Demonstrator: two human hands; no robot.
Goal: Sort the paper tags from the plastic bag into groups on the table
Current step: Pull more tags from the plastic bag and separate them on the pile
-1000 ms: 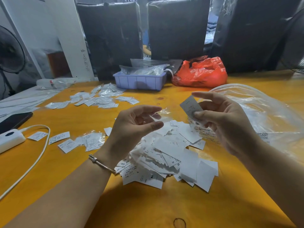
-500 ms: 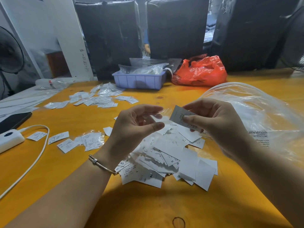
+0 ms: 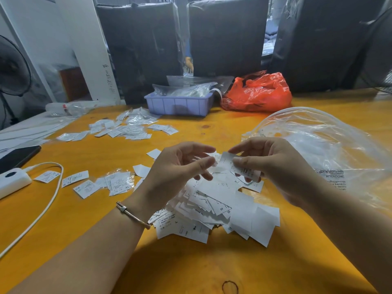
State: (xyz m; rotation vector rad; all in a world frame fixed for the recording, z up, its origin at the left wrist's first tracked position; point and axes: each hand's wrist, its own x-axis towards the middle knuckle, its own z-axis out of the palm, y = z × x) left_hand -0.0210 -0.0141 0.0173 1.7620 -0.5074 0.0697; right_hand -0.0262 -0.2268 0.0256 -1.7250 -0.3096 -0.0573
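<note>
The tag, a white slip with its long axis running down and to the right, is pinched between thumb and forefinger of the right hand just above the pile on the table. The left hand is loosely curled right beside the tag's upper-left end; whether it pinches anything I cannot tell. Pile tags read "S" and "MADE IN"; the group to the left shows "XL" and "XS"; the bag, to the right, reads "ATTENZIONE".
</note>
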